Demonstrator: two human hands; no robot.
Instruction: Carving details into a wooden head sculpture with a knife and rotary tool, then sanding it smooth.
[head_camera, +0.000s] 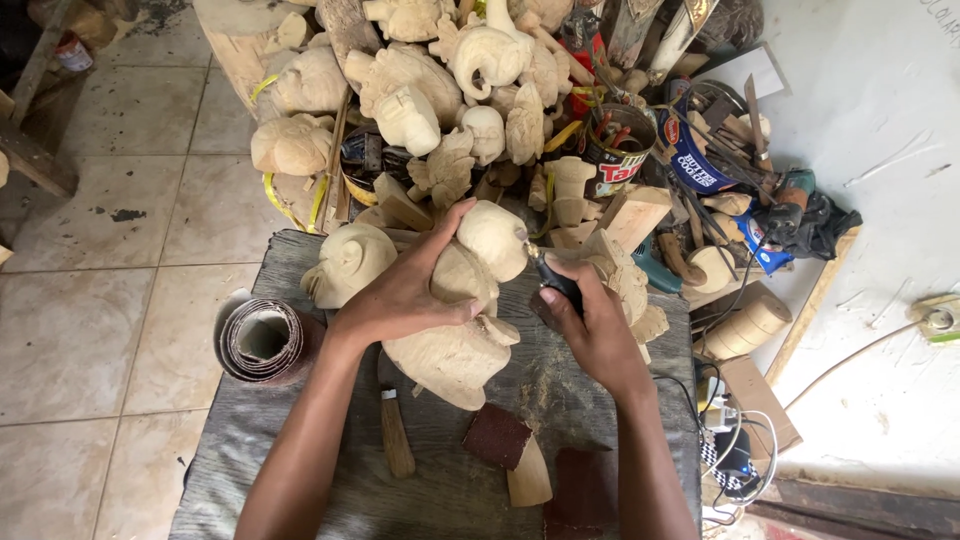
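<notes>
The right hand closes around a small black rotary tool, tip at a pale wooden figure that the left hand clasps on the grey workbench. The carving looks shaped but unfinished, like the pile of rough figures beyond; sanding blocks lie near.

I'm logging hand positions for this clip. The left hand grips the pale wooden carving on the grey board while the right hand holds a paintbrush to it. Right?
Not quite. In the head view the right hand holds a dark-handled rotary tool, not a paintbrush. The left hand does grip the pale wooden carving on the grey board.
</notes>
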